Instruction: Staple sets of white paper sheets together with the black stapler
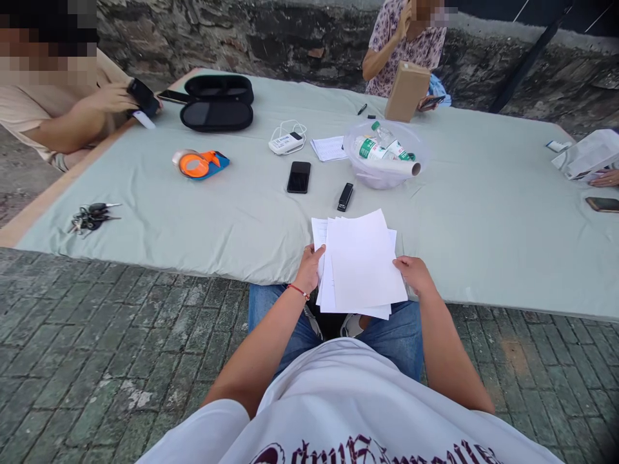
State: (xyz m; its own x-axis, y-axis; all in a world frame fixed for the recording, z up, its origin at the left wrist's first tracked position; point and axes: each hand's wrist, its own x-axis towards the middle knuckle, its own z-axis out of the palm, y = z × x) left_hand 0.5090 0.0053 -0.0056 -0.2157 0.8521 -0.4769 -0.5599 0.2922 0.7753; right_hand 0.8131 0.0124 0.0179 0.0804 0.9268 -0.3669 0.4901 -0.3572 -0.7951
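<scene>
Several loose sheets of white paper (365,264) are held between my two hands at the table's near edge, fanned unevenly, with the top sheet blank. My left hand (310,267) grips their left side, thumb on top; a red string bracelet is on that wrist. At the right edge of the sheets, my right hand (414,274) pinches the paper between thumb and fingers. Just beyond the papers lies a black stapler (345,197). A black phone (298,177) rests to the left of it.
A pale cloth covers the table (232,225). On it are keys (91,218), an orange tape dispenser (200,164), an open black case (216,116), a white charger (286,143) and a plastic bin (382,177) with bottles. People sit at the left, far side and right.
</scene>
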